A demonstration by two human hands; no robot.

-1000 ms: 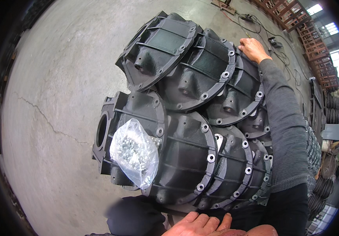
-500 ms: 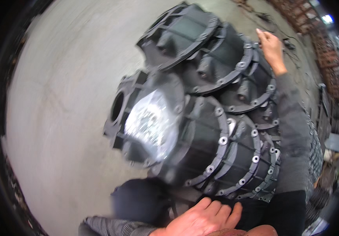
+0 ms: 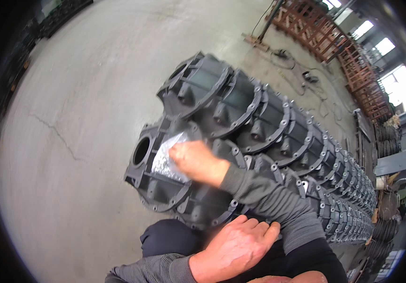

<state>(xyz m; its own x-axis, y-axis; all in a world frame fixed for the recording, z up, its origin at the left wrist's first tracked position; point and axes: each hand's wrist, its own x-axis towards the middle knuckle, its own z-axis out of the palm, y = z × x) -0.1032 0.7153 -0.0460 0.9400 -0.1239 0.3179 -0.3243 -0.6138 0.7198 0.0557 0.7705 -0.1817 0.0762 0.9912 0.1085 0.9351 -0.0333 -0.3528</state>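
Note:
My right hand (image 3: pixel 197 160) is closed over a clear plastic bag (image 3: pixel 164 165) of small shiny metal pieces. Motion blur hides what its fingertips hold, if anything. The bag lies on the nearest dark grey cast metal housing (image 3: pixel 158 191), beside the housing's round opening. Low in the view, my left hand (image 3: pixel 236 247) is closed with its knuckles up, near my lap and the near row of housings. Its fingertips are hidden, so what they hold cannot be made out. Another ribbed housing (image 3: pixel 191 92) lies just beyond the one with the bag.
Two rows of similar housings (image 3: pixel 313 137) stretch away to the right, bolt holes along their flanges. Cables (image 3: pixel 297 78) lie on the concrete floor (image 3: pixel 71 104) beyond them. Reddish-brown slatted racks (image 3: pixel 316 28) stand at the far right, and dark stacked parts (image 3: pixel 66 16) at the far left.
My right hand has come from the far right, where it was stretched out beyond the housings, to the plastic bag. The left hand stays low. The view has shifted, showing more of the rows.

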